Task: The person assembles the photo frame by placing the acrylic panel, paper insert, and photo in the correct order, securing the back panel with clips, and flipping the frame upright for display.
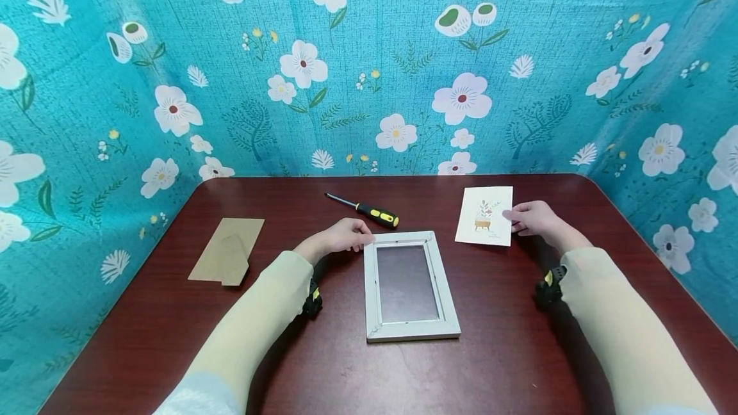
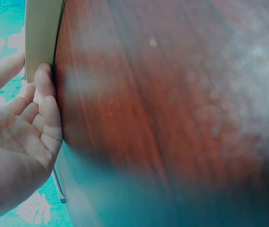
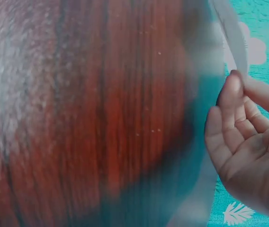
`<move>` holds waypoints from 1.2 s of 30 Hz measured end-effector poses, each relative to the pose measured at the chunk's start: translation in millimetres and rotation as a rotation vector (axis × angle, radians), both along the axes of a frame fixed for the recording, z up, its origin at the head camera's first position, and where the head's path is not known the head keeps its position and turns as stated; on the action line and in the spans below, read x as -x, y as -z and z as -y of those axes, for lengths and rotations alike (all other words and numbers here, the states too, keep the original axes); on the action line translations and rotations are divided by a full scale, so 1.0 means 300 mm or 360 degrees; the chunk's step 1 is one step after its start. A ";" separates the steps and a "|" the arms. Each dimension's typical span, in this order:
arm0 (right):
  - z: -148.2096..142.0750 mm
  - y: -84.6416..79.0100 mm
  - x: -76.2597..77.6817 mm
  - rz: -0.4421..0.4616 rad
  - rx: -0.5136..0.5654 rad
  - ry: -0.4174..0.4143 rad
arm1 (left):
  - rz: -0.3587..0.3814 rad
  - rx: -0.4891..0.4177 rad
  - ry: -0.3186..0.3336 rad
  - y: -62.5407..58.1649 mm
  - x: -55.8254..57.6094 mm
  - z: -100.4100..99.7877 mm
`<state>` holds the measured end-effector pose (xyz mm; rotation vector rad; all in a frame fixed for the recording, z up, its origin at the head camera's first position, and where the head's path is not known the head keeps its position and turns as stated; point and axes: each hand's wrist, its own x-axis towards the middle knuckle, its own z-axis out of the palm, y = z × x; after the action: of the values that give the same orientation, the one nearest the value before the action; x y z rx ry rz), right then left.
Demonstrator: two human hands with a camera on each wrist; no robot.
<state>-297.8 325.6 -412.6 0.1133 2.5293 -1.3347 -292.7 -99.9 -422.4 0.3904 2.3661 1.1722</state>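
Observation:
A white picture frame (image 1: 442,293) lies on the table with its back side up and a clear pane inside. At its far left corner, my left hand (image 1: 341,235) grips the border between thumb and fingers; the left wrist view shows the frame's pale edge (image 2: 42,38) there. Farther right, my right hand (image 1: 536,218) pinches the right edge of a cream card (image 1: 471,203) printed with a plant in a brown pot. That card appears edge-on in the right wrist view, between thumb and index finger. It tilts up off the table.
On the left of the dark red wooden table (image 1: 403,376) lies a brown backing board (image 1: 210,255) with a stand flap (image 1: 235,264). A black and yellow screwdriver (image 1: 377,214) lies behind the frame. A blue flowered cloth (image 1: 357,101) hangs along the back and sides.

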 end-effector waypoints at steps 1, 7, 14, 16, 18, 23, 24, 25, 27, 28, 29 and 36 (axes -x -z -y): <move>-0.001 -0.006 -0.003 0.0008 0.0051 0.0009 | -0.0003 -0.0002 0.0004 0.000 -0.001 0.001; 0.001 -0.041 -0.014 0.0036 0.0296 0.0074 | -0.0018 0.0019 0.0009 -0.001 -0.004 0.003; 0.030 -0.093 -0.029 -0.0031 0.0443 0.0064 | -0.0010 0.0026 -0.0002 -0.006 -0.006 0.000; 0.045 -0.111 -0.036 -0.0072 0.0459 0.0042 | -0.0006 0.0025 -0.0002 -0.005 -0.006 0.000; 0.060 -0.129 -0.042 -0.0111 0.0475 0.0024 | -0.0001 0.0019 -0.0003 -0.005 -0.006 -0.001; 0.107 -0.170 -0.062 -0.0220 0.0527 -0.0022 | -0.0020 0.0003 0.0008 -0.001 -0.008 -0.001; 0.118 -0.179 -0.067 -0.0240 0.0536 -0.0030 | -0.0025 0.0004 0.0009 -0.001 -0.009 -0.001; 0.130 -0.187 -0.072 -0.0254 0.0549 -0.0038 | -0.0028 0.0005 0.0010 -0.001 -0.009 0.000; 0.154 -0.204 -0.082 -0.0282 0.0566 -0.0053 | -0.0030 0.0013 0.0010 -0.002 -0.009 -0.001; 0.165 -0.212 -0.087 -0.0296 0.0569 -0.0060 | -0.0033 0.0018 0.0009 -0.001 -0.007 -0.001; 0.176 -0.218 -0.091 -0.0307 0.0574 -0.0068 | -0.0032 0.0024 0.0007 0.000 -0.007 -0.001; 0.250 -0.243 -0.119 -0.0404 0.0506 -0.0173 | -0.0021 0.0035 -0.0008 0.000 -0.005 -0.002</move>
<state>-262.3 250.5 -339.8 -0.2704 2.4337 -1.7807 -291.1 -99.1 -422.4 0.3864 2.3908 1.1479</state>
